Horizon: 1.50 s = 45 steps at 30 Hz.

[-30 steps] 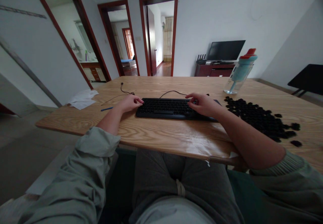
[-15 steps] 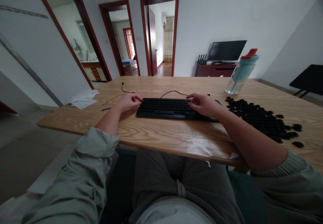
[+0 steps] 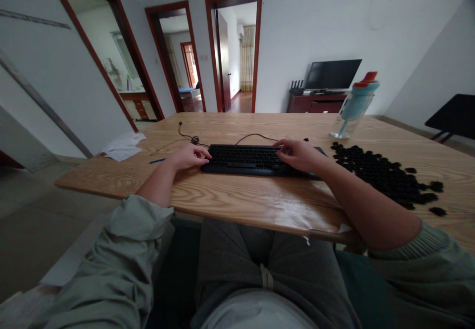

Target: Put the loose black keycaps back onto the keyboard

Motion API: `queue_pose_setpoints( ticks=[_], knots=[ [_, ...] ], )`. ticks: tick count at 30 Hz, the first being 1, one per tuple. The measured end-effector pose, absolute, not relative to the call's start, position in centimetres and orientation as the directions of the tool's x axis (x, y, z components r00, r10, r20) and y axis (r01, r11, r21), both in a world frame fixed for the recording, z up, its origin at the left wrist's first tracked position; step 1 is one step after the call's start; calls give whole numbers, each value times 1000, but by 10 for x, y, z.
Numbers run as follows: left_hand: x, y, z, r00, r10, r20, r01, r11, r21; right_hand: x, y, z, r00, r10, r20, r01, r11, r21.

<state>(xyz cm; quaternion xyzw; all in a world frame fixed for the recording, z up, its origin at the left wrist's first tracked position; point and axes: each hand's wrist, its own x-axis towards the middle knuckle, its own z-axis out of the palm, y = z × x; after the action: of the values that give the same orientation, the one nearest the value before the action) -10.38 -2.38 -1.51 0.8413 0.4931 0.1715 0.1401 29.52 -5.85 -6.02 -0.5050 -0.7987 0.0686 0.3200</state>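
Note:
A black keyboard [image 3: 241,158] lies on the wooden table in front of me, its cable running off behind it. At its left end is my left hand [image 3: 187,157], fingers bent and slightly apart, with the tips by the corner keys. My right hand [image 3: 300,153] hovers over or rests on the keyboard's right part. Its index finger and thumb are apart, and the other fingers curl under and are partly hidden. I see nothing held in either hand. Whether the fingertips press on keys I cannot tell.
Many fuzzy black pieces [image 3: 382,173] are spread to the right of the keyboard. Behind them stands a clear bottle [image 3: 352,106] with a red and teal lid. White papers [image 3: 122,146], a blue pen [image 3: 157,161] and a coiled cable [image 3: 194,140] lie on the left.
My left hand has shifted slightly, its fingers lowering at the keyboard's left end and uncovering the coiled cable behind it. My right hand has stayed almost in the same place.

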Motion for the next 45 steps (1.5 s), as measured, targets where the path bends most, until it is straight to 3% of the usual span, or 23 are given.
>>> queue_pose_setpoints(
  ticks=[10,19,28,45],
  knots=[
    [-98,-25,-16,477,864,162,773,-500,390,295,-58,-61,-294,849,438,751,489,-444],
    [-107,-34,-17,497,829,255,723,-559,407,295,-59,-60,-303,844,443,753,497,-432],
    [-104,-43,-12,465,875,132,805,-480,349,294,-60,-59,-300,848,437,758,490,-430],
    [-105,-41,-14,484,860,162,771,-506,386,295,-58,-61,-302,845,441,751,496,-436]
  ],
)
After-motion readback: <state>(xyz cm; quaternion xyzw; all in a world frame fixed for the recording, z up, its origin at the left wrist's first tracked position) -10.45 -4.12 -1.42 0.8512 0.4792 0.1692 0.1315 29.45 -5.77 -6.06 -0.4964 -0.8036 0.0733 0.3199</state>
